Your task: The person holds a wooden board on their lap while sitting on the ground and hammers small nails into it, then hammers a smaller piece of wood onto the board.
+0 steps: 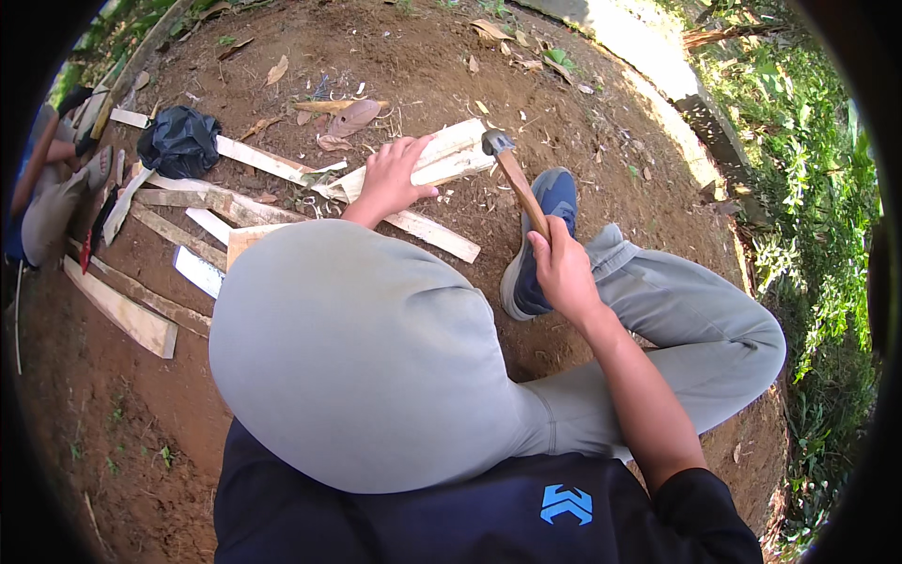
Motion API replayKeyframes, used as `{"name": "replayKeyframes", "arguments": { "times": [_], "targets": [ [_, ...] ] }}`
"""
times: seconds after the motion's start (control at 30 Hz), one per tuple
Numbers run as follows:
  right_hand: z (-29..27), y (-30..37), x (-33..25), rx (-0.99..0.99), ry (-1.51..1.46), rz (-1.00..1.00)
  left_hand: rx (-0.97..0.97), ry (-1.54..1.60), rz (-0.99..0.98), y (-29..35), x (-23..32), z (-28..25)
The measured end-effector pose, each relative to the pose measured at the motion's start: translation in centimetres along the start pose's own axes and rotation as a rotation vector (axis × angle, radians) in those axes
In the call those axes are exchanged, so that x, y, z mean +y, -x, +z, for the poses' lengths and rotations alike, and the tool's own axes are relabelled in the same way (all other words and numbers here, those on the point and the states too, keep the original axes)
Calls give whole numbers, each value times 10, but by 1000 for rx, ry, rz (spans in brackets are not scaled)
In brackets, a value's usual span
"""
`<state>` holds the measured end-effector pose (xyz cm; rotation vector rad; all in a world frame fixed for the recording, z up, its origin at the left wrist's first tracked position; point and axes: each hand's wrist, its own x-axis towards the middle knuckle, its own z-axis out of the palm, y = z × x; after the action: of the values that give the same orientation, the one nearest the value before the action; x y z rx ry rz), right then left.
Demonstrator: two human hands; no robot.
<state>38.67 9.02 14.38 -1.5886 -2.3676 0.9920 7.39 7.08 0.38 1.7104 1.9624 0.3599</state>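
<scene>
My right hand is closed round the wooden handle of a hammer, whose metal head is beside the far end of a pale split wooden piece. I cannot tell whether the head touches the wood. At the nearer end of that piece, my left hand has its fingers spread and rests against it. A narrow wooden strip lies under and beside the piece. My bent left knee hides part of the wood and my left forearm.
Several boards and strips lie on the soil to the left, with a black plastic bag beyond. Another person sits at the far left. My blue shoe is near the hammer. Green plants border the right side.
</scene>
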Motion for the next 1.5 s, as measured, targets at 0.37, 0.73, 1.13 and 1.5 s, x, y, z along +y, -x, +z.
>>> {"name": "replayKeyframes", "arguments": {
  "times": [0.37,0.73,1.13,1.5],
  "targets": [
    [-73,48,-105,-223,-957,866,22,24,-27,3,-2,3],
    [-103,119,-143,-96,-952,778,33,0,24,-1,-4,3],
    [-62,104,-102,-143,-627,604,42,47,56,-3,-5,-1],
    [-43,75,-115,-220,-238,427,68,13,80,-5,-13,8]
  ]
}}
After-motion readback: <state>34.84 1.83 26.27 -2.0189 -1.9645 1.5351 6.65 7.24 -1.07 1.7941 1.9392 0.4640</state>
